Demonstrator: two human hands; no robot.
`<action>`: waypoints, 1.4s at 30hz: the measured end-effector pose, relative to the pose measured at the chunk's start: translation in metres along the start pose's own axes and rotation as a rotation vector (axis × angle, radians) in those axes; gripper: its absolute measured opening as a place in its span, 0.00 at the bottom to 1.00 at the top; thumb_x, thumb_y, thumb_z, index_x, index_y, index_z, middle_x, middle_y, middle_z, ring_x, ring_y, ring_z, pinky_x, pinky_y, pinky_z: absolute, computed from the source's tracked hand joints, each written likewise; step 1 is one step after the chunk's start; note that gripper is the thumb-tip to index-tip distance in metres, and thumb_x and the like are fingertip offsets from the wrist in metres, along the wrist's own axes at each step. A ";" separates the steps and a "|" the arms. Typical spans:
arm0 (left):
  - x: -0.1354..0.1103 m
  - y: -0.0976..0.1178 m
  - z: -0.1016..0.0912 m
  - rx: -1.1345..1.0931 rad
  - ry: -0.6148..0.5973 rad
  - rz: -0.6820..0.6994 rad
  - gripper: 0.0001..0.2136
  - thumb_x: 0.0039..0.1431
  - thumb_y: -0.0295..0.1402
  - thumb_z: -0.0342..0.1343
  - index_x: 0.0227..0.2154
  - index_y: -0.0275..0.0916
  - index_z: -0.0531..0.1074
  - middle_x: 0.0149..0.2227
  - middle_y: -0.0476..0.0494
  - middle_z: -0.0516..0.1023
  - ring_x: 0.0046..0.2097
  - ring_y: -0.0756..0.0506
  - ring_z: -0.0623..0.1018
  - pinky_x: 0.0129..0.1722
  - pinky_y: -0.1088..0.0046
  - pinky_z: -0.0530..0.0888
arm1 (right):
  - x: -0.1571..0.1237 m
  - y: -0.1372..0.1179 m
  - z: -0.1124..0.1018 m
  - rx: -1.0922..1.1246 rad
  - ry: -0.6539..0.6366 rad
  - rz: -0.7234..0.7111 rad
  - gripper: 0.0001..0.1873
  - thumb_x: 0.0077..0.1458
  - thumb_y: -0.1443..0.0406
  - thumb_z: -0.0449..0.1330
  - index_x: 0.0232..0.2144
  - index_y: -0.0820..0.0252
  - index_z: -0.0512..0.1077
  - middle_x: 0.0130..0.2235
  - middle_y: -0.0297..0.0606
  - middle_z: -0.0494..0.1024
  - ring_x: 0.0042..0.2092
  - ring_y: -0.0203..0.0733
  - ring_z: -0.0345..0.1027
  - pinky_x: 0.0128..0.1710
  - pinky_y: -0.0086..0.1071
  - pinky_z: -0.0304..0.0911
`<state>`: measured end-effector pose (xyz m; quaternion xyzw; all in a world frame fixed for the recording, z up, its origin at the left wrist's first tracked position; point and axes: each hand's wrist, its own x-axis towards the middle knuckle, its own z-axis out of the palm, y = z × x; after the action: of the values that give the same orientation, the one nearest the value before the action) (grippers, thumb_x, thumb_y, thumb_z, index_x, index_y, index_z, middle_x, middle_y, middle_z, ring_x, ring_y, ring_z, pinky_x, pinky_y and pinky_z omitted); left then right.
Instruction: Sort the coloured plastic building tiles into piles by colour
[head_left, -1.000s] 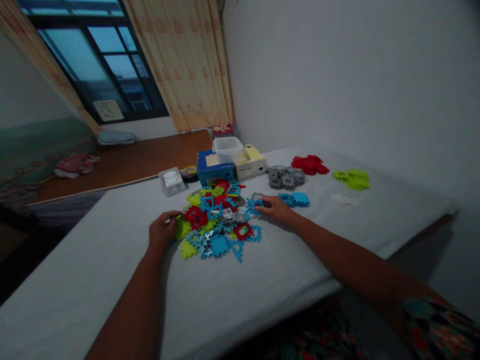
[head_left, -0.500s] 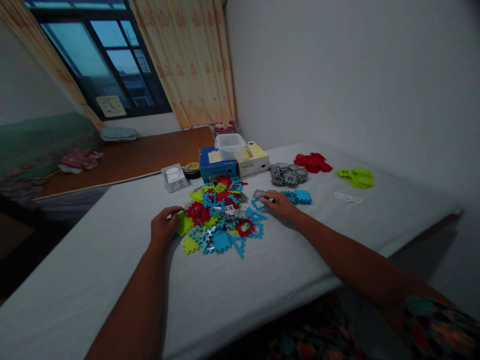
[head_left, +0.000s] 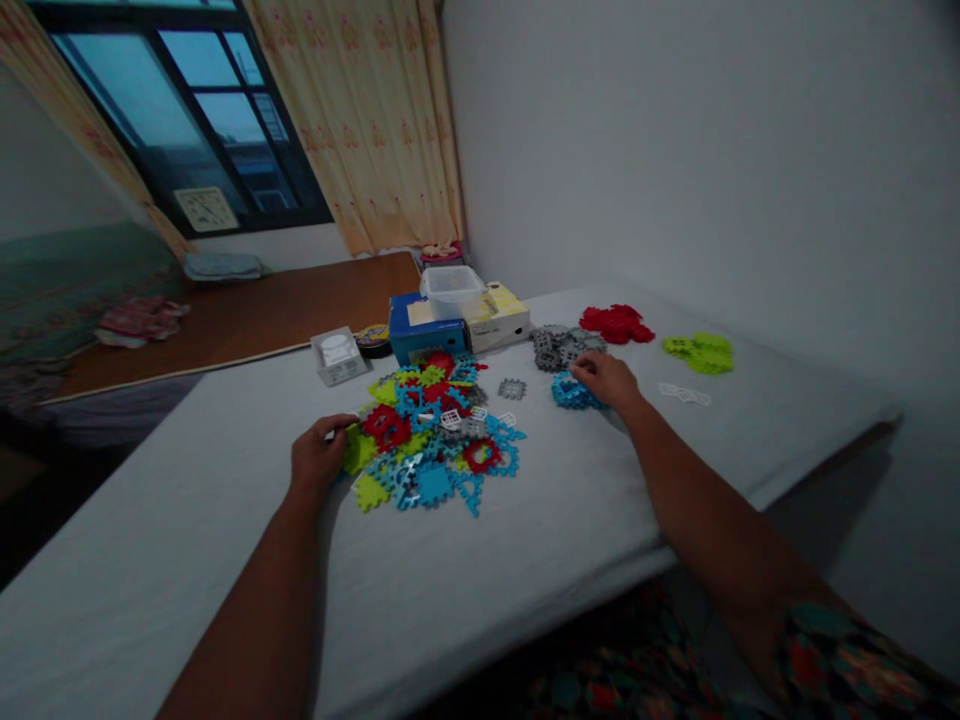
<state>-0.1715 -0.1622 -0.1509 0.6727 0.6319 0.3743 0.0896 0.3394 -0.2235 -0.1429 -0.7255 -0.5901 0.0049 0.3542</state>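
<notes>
A mixed heap of toothed plastic building pieces (head_left: 433, 482) in blue, red, yellow-green, grey and white lies mid-table. My left hand (head_left: 319, 455) rests at its left edge, fingers curled, against a yellow-green square piece (head_left: 360, 452); whether it grips anything is hidden. On the right, my right hand (head_left: 611, 382) is over a small pile of blue pieces (head_left: 574, 392). Its fingertips are pinched at the top of that pile, on a blue piece partly covered by the fingers. Between heap and blue pile lies a single grey square piece (head_left: 513, 388).
Sorted piles of grey pieces (head_left: 562, 346), red pieces (head_left: 616, 323) and yellow-green pieces (head_left: 699, 353) lie to the right, with a white strip (head_left: 684, 394) near them. Behind stand a blue box (head_left: 420, 338), a yellow-white box (head_left: 499, 318), a clear tub (head_left: 452, 290) and a small white box (head_left: 339, 358).
My right hand has moved right from the heap's edge to the blue pile, carrying a blue piece. The grey square is now uncovered. My left hand stays at the heap; the view has shifted slightly.
</notes>
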 end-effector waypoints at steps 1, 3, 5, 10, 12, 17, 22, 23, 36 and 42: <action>0.000 0.000 0.000 -0.009 0.003 -0.001 0.17 0.50 0.32 0.50 0.38 0.39 0.81 0.37 0.45 0.83 0.34 0.45 0.80 0.36 0.71 0.76 | -0.001 -0.003 0.000 -0.056 0.037 -0.020 0.10 0.54 0.56 0.60 0.32 0.53 0.77 0.35 0.39 0.81 0.39 0.47 0.73 0.40 0.38 0.67; 0.000 0.001 0.001 -0.024 0.006 0.000 0.17 0.49 0.31 0.50 0.38 0.39 0.81 0.37 0.45 0.83 0.36 0.45 0.80 0.38 0.70 0.77 | -0.002 -0.012 0.001 -0.099 0.118 -0.090 0.11 0.55 0.57 0.60 0.36 0.55 0.77 0.40 0.43 0.80 0.44 0.51 0.71 0.45 0.41 0.66; 0.000 0.002 0.001 -0.029 0.004 0.008 0.16 0.48 0.31 0.50 0.37 0.39 0.81 0.38 0.46 0.83 0.39 0.44 0.80 0.42 0.69 0.76 | -0.008 -0.027 0.005 -0.030 0.105 -0.205 0.12 0.57 0.59 0.58 0.39 0.57 0.77 0.41 0.46 0.79 0.44 0.50 0.70 0.46 0.42 0.65; -0.001 0.004 -0.001 -0.050 -0.014 0.004 0.17 0.48 0.31 0.50 0.37 0.39 0.81 0.39 0.45 0.83 0.41 0.43 0.80 0.45 0.67 0.76 | -0.039 -0.072 0.028 0.247 -0.437 -0.592 0.14 0.58 0.58 0.60 0.45 0.54 0.77 0.41 0.40 0.79 0.38 0.43 0.72 0.44 0.37 0.67; -0.001 0.002 -0.001 -0.050 -0.016 0.004 0.17 0.49 0.31 0.50 0.38 0.39 0.81 0.39 0.45 0.83 0.41 0.43 0.81 0.45 0.66 0.76 | -0.050 -0.081 0.037 0.239 -0.533 -0.674 0.16 0.56 0.58 0.62 0.46 0.52 0.77 0.42 0.40 0.80 0.43 0.45 0.72 0.48 0.40 0.66; 0.002 -0.004 0.003 -0.029 -0.014 0.034 0.16 0.51 0.31 0.50 0.38 0.40 0.81 0.41 0.45 0.83 0.43 0.42 0.81 0.47 0.66 0.76 | -0.054 -0.084 0.047 0.173 -0.519 -0.679 0.15 0.56 0.64 0.62 0.47 0.54 0.77 0.46 0.43 0.79 0.48 0.47 0.71 0.50 0.41 0.65; 0.004 -0.007 0.004 -0.003 -0.015 0.052 0.15 0.51 0.31 0.51 0.37 0.41 0.81 0.40 0.46 0.84 0.42 0.43 0.81 0.46 0.66 0.76 | -0.042 -0.078 0.007 0.053 -0.444 -0.594 0.15 0.57 0.66 0.61 0.47 0.56 0.76 0.44 0.43 0.79 0.45 0.46 0.71 0.47 0.39 0.65; 0.004 -0.008 0.004 -0.006 -0.012 0.053 0.15 0.51 0.31 0.51 0.36 0.41 0.81 0.40 0.46 0.84 0.41 0.43 0.81 0.46 0.67 0.76 | -0.040 -0.075 -0.008 0.021 -0.435 -0.574 0.14 0.57 0.65 0.61 0.47 0.56 0.76 0.43 0.43 0.79 0.44 0.45 0.71 0.46 0.38 0.65; 0.006 -0.013 0.007 0.015 -0.010 0.061 0.14 0.52 0.32 0.53 0.37 0.41 0.81 0.37 0.44 0.83 0.33 0.46 0.81 0.35 0.70 0.77 | -0.062 -0.012 -0.057 -0.310 -0.425 -0.403 0.13 0.56 0.68 0.59 0.43 0.51 0.78 0.47 0.37 0.80 0.48 0.46 0.73 0.44 0.34 0.65; 0.003 -0.008 0.007 -0.012 0.008 0.079 0.15 0.49 0.30 0.51 0.35 0.41 0.81 0.38 0.46 0.84 0.39 0.44 0.82 0.41 0.69 0.78 | -0.063 -0.073 -0.044 -0.118 -0.535 -0.544 0.11 0.60 0.65 0.57 0.43 0.53 0.77 0.43 0.37 0.81 0.40 0.42 0.75 0.41 0.33 0.66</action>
<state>-0.1737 -0.1553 -0.1589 0.6951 0.6031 0.3839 0.0763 0.2769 -0.2957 -0.0980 -0.5348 -0.8318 0.0657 0.1335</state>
